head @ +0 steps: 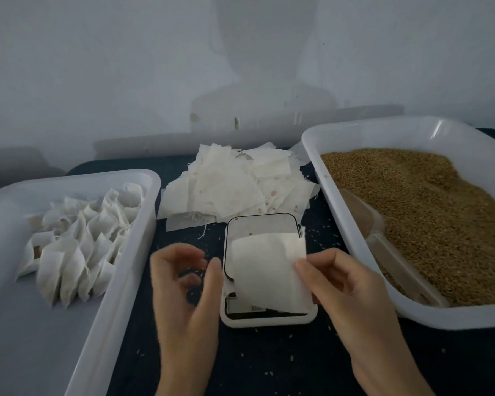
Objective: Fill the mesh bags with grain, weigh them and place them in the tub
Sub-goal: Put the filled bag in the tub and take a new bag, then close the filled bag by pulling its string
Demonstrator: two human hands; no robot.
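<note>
Presently, left to right: tub (143,195) of filled bags at nine o'clock, left hand (183,284) loosely curled and holding nothing, right hand (337,284) pinching an empty mesh bag (269,270) over the scale (269,315); next, opening its mouth for grain (412,212) at three o'clock.

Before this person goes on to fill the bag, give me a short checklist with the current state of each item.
1. Empty mesh bag in hand: ok, right hand pinches its edge over the scale.
2. Bag mouth opened: not ok, it looks flat.
3. Left hand free to help: ok, holds nothing.
4. Scoop within reach: ok, lying in the grain tub.
5. Scale reading zero: cannot tell, display covered.
6. Room in tub of filled bags: ok.
</note>
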